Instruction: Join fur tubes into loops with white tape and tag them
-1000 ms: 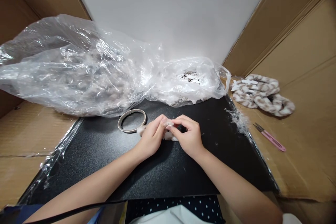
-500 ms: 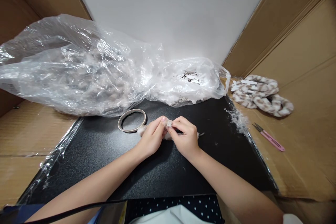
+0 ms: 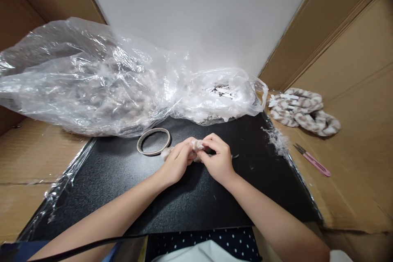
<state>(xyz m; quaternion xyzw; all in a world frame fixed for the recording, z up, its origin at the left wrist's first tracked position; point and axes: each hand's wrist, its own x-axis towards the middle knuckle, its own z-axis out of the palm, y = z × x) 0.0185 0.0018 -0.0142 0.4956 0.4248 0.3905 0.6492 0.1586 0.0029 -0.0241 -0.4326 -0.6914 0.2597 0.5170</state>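
Observation:
A piece of fluffy, beige-and-white plush fabric is pinched between my two hands just above the black work surface. My left hand is closed around its left part. On the other side, the thumb and fingers of my right hand pinch its upper right end. More of the plush shows below and left of my fingers, and much of it is hidden by them. Close to my left hand lies a beige ring-shaped band with a dark inner side.
A big clear plastic bag of fluffy pieces lies at the back left, beside a smaller bag with white pieces. At right are finished-looking plush rings, pink-handled thread snips and loose fluff. Cardboard walls stand at both sides.
My fingers have shifted slightly on the plush, and a bit more of it shows between the hands. My right hand has risen a little. The rest lies as before.

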